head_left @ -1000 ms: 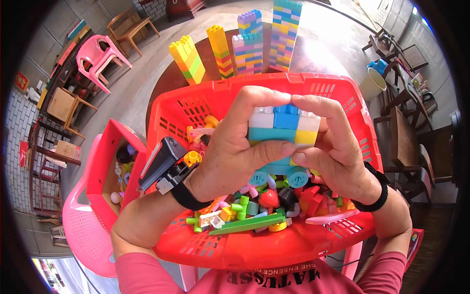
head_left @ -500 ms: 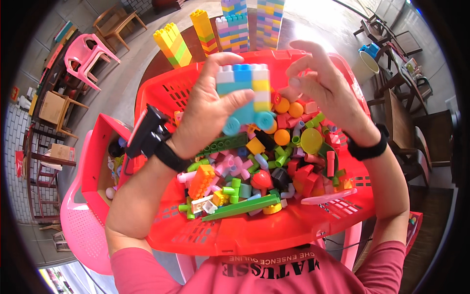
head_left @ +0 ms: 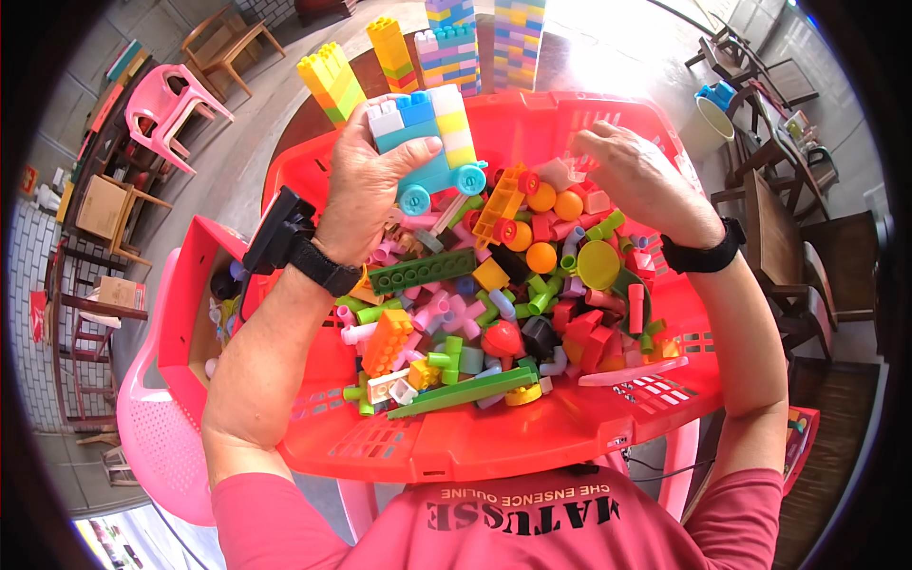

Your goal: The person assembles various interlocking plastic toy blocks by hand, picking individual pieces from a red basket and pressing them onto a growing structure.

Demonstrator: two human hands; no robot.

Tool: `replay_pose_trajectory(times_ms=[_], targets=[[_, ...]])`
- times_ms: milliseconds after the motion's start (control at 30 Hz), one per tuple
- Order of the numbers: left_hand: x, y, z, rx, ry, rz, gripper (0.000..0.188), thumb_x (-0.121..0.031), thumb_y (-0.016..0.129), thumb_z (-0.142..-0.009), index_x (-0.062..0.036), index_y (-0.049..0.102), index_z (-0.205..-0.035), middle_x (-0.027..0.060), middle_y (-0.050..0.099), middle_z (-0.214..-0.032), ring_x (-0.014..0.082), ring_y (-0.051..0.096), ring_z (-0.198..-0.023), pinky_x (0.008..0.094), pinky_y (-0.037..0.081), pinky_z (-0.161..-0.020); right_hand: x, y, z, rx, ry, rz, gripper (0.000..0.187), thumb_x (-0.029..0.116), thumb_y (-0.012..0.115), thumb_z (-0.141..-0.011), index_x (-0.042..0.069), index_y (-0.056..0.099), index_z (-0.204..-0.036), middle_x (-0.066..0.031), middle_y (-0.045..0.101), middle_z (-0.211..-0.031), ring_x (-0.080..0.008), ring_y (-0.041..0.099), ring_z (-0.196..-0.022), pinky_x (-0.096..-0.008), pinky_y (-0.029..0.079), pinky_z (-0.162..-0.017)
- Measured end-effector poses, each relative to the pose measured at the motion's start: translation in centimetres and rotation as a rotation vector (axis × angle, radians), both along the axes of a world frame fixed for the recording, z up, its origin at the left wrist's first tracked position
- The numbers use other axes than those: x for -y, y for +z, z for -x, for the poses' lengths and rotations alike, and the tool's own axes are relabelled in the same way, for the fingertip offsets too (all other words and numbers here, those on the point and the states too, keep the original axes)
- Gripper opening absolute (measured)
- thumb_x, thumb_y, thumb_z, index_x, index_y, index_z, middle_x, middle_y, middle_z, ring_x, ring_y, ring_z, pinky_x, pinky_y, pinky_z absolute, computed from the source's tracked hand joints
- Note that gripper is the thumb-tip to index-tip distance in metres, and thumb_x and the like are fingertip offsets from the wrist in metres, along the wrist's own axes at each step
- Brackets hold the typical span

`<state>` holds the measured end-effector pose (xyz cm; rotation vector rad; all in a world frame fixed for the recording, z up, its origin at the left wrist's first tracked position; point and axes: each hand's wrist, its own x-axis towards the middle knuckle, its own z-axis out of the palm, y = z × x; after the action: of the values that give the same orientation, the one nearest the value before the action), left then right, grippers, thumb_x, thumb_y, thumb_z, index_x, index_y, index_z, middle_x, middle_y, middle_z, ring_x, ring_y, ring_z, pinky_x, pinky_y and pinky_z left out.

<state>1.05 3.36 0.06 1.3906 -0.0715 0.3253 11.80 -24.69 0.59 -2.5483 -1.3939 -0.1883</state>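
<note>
My left hand grips a toy car of stacked building blocks, thumb across its side. The car has a turquoise wheeled base with white, blue and yellow bricks above, and is tilted over the basket. My right hand hovers at the basket's right side, fingers curled together beside a pale pink piece; what they hold, if anything, is hidden. Between and below the hands lie a yellow-orange wheeled base with red wheels, orange balls and a dark green studded bar.
The red basket holds many loose toy pieces, among them a long green strip. Behind it, block towers and yellow stacks stand on a brown table. A pink chair and a red box are at the left.
My left hand has moved left with the toy car, turning it and uncovering the yellow-orange wheeled base. My right hand has shifted slightly, its fingers now curled instead of spread.
</note>
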Motion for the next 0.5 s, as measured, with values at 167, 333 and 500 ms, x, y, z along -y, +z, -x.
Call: replay_pose_trajectory(times_ms=[167,333,500], targets=[[0.1,0.4,0.3,-0.019,-0.02,0.001,0.035,-0.003,0.074,-0.085,-0.0032,0.055,-0.114,0.0059,0.066,-0.107,0.014,0.066,-0.095,0.0305,0.057,-0.085,0.0,-1.4,-0.1,-0.038,-0.194,0.484,0.014,0.002,0.057,-0.081,0.003,0.063,-0.094,-0.0165,0.062,-0.098,-0.0347,0.063,-0.094,-0.0439,0.052,-0.082],[0.5,0.3,0.5,-0.046,-0.074,-0.021,0.034,-0.002,0.073,-0.085,-0.0037,0.055,-0.114,0.0057,0.067,-0.107,0.0129,0.066,-0.095,0.0299,0.057,-0.083,-0.4,-3.9,1.0,0.018,-0.139,0.44,0.013,0.004,0.059,-0.081,0.006,0.066,-0.091,-0.0132,0.061,-0.103,-0.0322,0.064,-0.096,-0.0414,0.054,-0.08],[0.7,0.2,0.5,-0.037,-0.1,-0.044,0.034,-0.001,0.074,-0.084,-0.0035,0.056,-0.113,0.0051,0.067,-0.104,0.0126,0.066,-0.093,0.0293,0.056,-0.082,-0.3,-4.3,-0.1,-0.08,-0.088,0.37,0.018,0.001,0.059,-0.08,0.003,0.066,-0.097,-0.0149,0.06,-0.103,-0.0329,0.064,-0.096,-0.0425,0.054,-0.079]])
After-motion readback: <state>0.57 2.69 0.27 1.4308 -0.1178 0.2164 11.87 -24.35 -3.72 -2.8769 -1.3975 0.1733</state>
